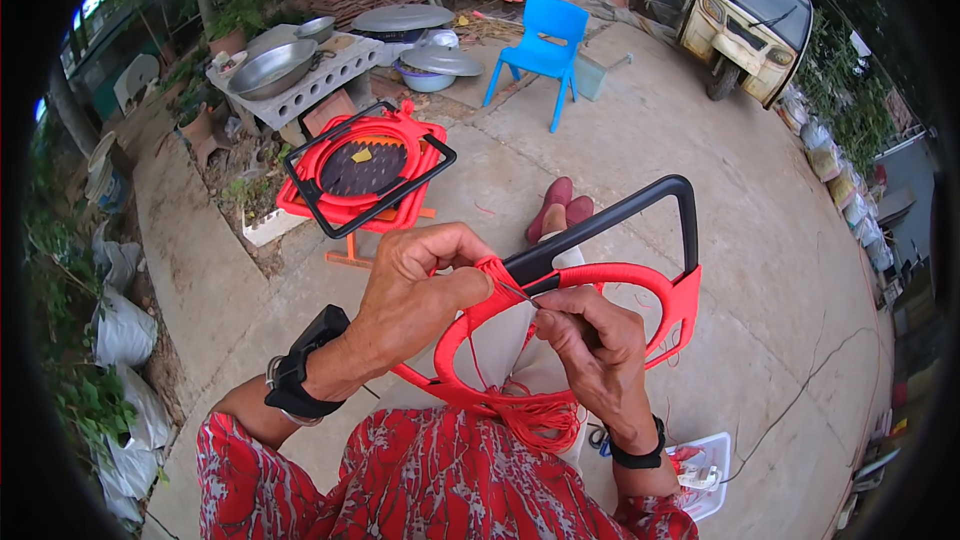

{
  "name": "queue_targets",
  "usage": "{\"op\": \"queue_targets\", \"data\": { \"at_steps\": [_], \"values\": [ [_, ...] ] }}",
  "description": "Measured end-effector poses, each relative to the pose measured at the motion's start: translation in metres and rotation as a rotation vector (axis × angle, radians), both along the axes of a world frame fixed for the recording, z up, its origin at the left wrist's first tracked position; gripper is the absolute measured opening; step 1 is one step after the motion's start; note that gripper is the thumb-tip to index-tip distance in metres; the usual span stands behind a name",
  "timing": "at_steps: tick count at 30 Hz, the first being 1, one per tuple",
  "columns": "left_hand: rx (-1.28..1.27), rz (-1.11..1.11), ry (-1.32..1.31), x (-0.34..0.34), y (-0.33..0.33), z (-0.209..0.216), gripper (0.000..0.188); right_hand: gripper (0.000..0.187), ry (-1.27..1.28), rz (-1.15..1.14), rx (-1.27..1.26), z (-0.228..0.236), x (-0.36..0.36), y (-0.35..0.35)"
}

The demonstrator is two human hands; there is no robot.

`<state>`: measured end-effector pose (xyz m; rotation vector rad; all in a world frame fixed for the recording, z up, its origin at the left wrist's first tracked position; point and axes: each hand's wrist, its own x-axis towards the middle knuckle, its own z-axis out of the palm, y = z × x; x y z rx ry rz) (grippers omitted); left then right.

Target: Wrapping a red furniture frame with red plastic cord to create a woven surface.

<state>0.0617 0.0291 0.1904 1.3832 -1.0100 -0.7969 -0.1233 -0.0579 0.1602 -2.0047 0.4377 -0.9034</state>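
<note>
Across my lap lies a frame with a red cord-wrapped ring and a black bar handle. My left hand is closed, thumb and fingers pinching red cord where it wraps the frame beside the handle's base. In a closed pinch, my right hand grips a thin, dark, needle-like tool that points toward the left fingertips; its tip is partly hidden. A loose bundle of red cord hangs at the ring's near side, over my lap.
Several similar red frames with black handles are stacked ahead on the left. Beyond stand a blue plastic chair, a block table with metal basins, and a three-wheeled vehicle. A white tray sits near my right forearm.
</note>
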Motion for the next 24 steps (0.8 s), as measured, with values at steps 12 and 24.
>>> {"op": "queue_targets", "data": {
  "at_steps": [12,24],
  "values": [
    [-0.050,-0.006,-0.039,-0.0034,-0.0024,-0.0007,0.008,0.012,-0.017,-0.018,-0.004,0.0021,-0.0016,0.0028],
    [-0.048,-0.003,-0.016,-0.0040,-0.0017,0.0005,0.010,0.011,-0.027,-0.024,0.017,-0.0001,-0.0014,0.0043]
  ]
}}
